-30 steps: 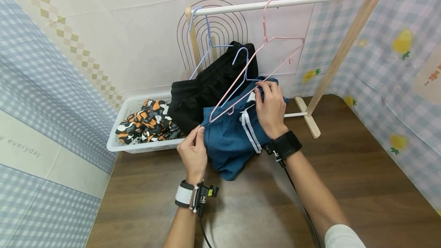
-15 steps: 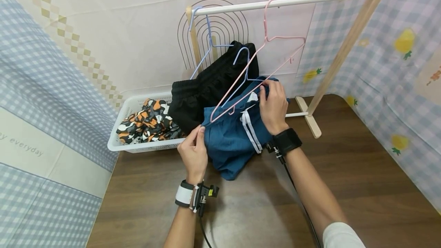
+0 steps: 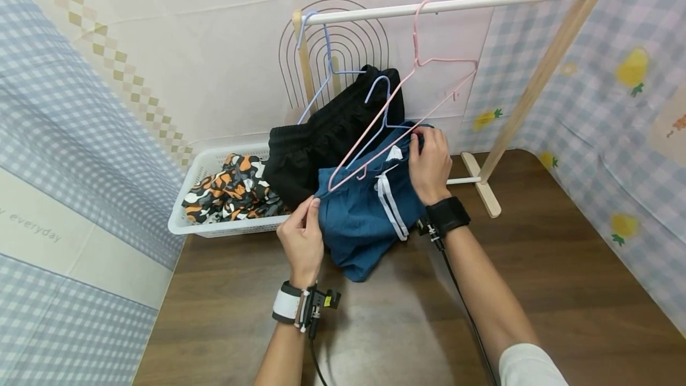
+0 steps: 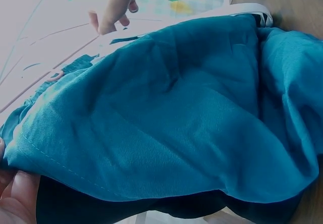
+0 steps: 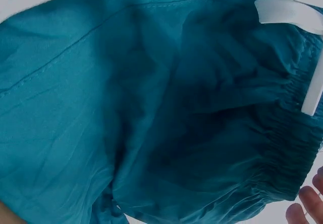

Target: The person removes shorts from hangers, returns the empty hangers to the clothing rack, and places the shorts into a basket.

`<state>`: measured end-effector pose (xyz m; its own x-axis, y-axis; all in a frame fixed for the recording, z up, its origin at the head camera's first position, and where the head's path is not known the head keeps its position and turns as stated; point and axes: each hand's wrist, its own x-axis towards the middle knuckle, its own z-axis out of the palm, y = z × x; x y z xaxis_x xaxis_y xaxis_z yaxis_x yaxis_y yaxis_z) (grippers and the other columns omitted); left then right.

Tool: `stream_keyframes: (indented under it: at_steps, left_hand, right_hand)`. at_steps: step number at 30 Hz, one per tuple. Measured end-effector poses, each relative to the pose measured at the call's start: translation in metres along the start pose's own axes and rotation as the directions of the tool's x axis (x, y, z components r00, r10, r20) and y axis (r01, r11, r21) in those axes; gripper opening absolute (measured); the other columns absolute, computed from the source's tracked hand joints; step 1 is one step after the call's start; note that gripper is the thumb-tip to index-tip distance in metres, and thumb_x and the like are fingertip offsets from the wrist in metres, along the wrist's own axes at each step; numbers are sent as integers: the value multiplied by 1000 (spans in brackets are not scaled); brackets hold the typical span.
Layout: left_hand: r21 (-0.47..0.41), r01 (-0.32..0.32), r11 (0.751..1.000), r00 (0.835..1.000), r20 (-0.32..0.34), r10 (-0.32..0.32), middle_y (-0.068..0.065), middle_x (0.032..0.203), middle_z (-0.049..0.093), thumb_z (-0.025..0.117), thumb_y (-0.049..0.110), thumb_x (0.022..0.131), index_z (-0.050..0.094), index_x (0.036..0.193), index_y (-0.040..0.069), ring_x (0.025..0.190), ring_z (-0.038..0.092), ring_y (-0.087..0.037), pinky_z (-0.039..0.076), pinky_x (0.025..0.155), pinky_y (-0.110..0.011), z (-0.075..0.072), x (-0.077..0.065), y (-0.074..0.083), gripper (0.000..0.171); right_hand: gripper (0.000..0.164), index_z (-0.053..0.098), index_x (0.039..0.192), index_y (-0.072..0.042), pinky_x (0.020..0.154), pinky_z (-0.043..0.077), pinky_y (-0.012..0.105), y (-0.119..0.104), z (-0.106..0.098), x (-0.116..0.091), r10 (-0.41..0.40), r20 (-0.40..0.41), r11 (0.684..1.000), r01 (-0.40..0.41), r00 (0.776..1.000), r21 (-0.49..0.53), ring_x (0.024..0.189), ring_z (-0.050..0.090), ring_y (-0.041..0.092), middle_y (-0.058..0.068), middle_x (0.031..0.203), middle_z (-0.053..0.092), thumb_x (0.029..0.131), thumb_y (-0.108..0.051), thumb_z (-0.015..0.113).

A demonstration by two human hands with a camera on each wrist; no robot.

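Blue shorts (image 3: 354, 219) with a white drawstring (image 3: 390, 207) lie spread below a pink hanger (image 3: 375, 118). My left hand (image 3: 302, 243) pinches the left end of their waistband between thumb and fingers. At the right end, my right hand (image 3: 431, 165) holds the waistband with its fingertips, which are partly hidden in the head view. The pink hanger's hook is over the white rail (image 3: 498, 1), and its lower left corner overlaps the shorts. Behind the shorts, a light blue hanger (image 3: 384, 100) shows its hook off the rail.
A white basket (image 3: 214, 230) at the left holds a camouflage garment (image 3: 236, 189) in orange, black and grey. Black shorts (image 3: 321, 130) lean over the basket's right side. Another blue hanger (image 3: 328, 55) hangs at the rail's left end. The rack's wooden leg (image 3: 541, 79) stands at the right.
My right hand has shifted slightly to the right along the waistband. The left hand stays at its end, and the hangers have barely moved.
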<state>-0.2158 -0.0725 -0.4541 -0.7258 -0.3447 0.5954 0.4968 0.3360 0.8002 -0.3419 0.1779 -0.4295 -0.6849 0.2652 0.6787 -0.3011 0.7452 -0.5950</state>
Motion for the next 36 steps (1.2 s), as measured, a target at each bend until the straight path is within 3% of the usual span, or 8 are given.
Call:
stream_keyframes:
  at_steps: [9,18,21,28,36]
  left_hand:
    - [6,-4,1000,1000,-15,4,-11,115,79,69,17,104,80,117,1,103,76,-21,60,90,-38,-2,0,-2,23]
    - [1,-23,1000,1000,-19,23,-11,116,78,69,17,104,80,117,0,103,75,-21,59,91,-28,-2,1,-3,23]
    - [4,-28,1000,999,-24,28,-12,116,78,69,17,104,80,117,0,104,75,-21,59,91,-31,-2,1,-2,23]
    - [7,-29,1000,999,-25,29,-12,116,78,69,16,105,80,116,-1,103,76,-22,60,90,-36,-3,1,-3,23]
    - [-5,-31,1000,999,-6,31,-12,115,79,69,15,104,80,115,0,102,76,-22,60,90,-34,-3,0,-3,22]
  right_hand:
    - [27,70,122,-3,81,51,60,2,4,6,26,11,1000,-26,1000,3,114,62,38,19,122,65,111,-23,55]
    - [26,69,125,-2,88,50,60,6,8,15,46,16,999,-46,999,-3,117,62,40,20,123,65,112,-18,53]
    - [26,69,126,0,88,49,58,11,10,19,38,20,999,-38,999,13,113,62,40,21,123,65,111,-16,54]
    - [27,65,132,2,91,49,54,24,10,25,40,87,992,-50,995,113,106,62,40,24,126,64,111,-9,54]
    - [27,62,134,6,103,45,56,43,11,27,0,153,989,-22,988,144,119,60,44,28,129,63,108,-1,55]
